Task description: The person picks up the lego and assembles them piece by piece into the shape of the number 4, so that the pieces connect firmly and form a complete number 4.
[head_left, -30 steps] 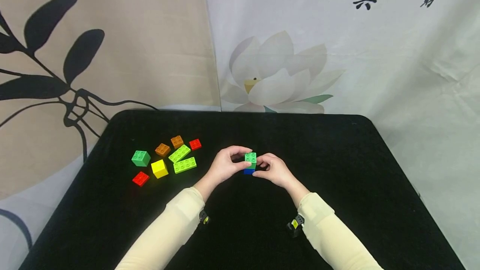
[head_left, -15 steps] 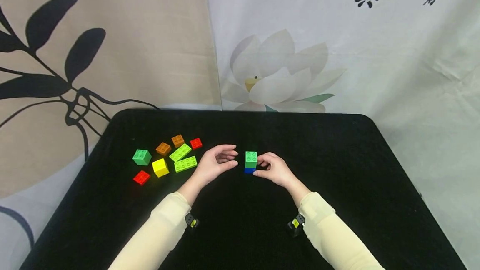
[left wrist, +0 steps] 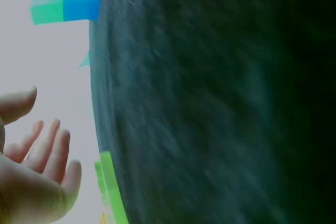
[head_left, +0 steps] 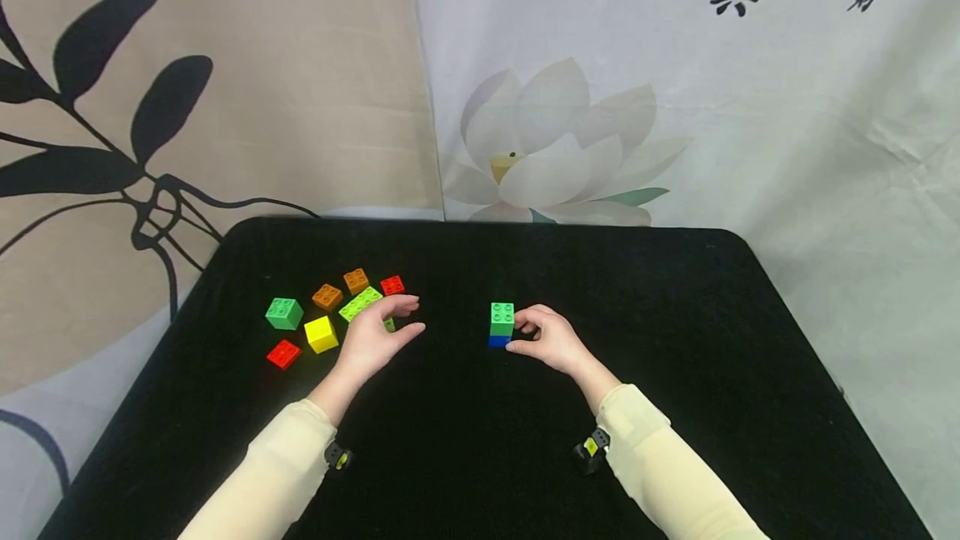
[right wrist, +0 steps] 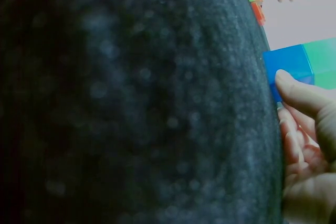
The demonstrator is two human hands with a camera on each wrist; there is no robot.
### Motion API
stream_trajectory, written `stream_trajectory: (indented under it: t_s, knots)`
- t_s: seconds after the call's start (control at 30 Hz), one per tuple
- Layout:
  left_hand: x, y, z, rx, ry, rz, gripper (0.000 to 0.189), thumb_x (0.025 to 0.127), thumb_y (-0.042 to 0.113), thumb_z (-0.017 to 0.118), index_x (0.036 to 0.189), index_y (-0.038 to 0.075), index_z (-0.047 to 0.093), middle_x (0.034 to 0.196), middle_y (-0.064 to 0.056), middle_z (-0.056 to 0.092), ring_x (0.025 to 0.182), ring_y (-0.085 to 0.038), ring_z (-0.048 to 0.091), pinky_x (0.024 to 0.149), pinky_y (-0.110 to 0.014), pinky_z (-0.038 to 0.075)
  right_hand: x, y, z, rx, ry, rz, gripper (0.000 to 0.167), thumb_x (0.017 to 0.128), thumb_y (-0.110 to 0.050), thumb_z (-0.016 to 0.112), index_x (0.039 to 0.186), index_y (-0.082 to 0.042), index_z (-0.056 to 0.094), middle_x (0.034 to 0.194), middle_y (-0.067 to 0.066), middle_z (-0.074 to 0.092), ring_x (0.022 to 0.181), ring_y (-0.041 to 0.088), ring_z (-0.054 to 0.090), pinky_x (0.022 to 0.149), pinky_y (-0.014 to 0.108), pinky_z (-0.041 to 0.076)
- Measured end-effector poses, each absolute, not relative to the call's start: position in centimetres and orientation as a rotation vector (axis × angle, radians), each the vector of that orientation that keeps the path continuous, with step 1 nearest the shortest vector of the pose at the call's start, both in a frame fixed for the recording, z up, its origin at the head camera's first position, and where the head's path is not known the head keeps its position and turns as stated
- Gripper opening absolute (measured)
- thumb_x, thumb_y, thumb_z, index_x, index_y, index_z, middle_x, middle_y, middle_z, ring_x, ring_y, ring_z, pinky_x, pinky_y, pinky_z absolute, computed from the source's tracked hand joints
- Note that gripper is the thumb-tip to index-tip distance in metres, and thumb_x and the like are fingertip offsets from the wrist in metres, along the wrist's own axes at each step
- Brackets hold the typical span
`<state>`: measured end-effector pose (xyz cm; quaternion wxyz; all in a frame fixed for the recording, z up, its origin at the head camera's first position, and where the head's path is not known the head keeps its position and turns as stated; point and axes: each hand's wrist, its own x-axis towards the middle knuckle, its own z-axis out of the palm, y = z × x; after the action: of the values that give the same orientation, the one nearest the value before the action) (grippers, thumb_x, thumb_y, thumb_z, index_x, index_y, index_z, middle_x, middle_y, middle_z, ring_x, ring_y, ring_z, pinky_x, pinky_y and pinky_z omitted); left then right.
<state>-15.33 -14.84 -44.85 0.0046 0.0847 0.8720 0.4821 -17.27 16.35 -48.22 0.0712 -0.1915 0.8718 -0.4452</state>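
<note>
A green brick is stacked on a blue brick, standing upright mid-table. My right hand holds the blue brick from its right side; in the right wrist view the thumb lies against the blue face and the other fingers curl behind. My left hand is in the air with thumb and fingers spread apart, holding nothing. It covers part of two long lime bricks: one lime brick shows mostly, the other lime brick only at its end.
Around the left hand lie a yellow block, a green brick, a red brick, another red brick, an orange brick and a second orange brick. The black tabletop meets a printed curtain behind.
My left hand has let go of the green brick and moved left, over the lime bricks. The right hand and the stack have stayed in place.
</note>
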Motion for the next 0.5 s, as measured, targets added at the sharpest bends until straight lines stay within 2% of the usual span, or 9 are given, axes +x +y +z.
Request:
stream_trajectory:
  t_s: [0.2, 0.5]
  knots:
    - [-15.0, -16.4, -45.1, 0.204, 2.816, 1.396, 0.047, 0.088, 0.017, 0.076, 0.131, 0.006, 0.06, 0.131, -0.016, 0.061, 0.123, -0.036, 0.054, 0.104, -0.056, 0.04, -17.2, 16.3, -48.1, -0.591, 2.621, -1.342, 0.033, 0.084, -0.013, 0.079, 0.112, -0.003, 0.067, 0.108, 0.008, 0.062, 0.1, 0.026, 0.059, 0.084, 0.035, 0.051]
    - [-15.0, -17.9, -45.4, 0.169, 2.773, 1.389, 0.053, 0.088, 0.019, 0.076, 0.135, 0.005, 0.057, 0.139, -0.019, 0.053, 0.128, -0.04, 0.048, 0.104, -0.057, 0.039, -17.2, 16.4, -48.2, -0.593, 2.631, -1.332, 0.032, 0.084, -0.014, 0.079, 0.112, -0.004, 0.067, 0.107, 0.007, 0.062, 0.099, 0.025, 0.059, 0.083, 0.035, 0.052]
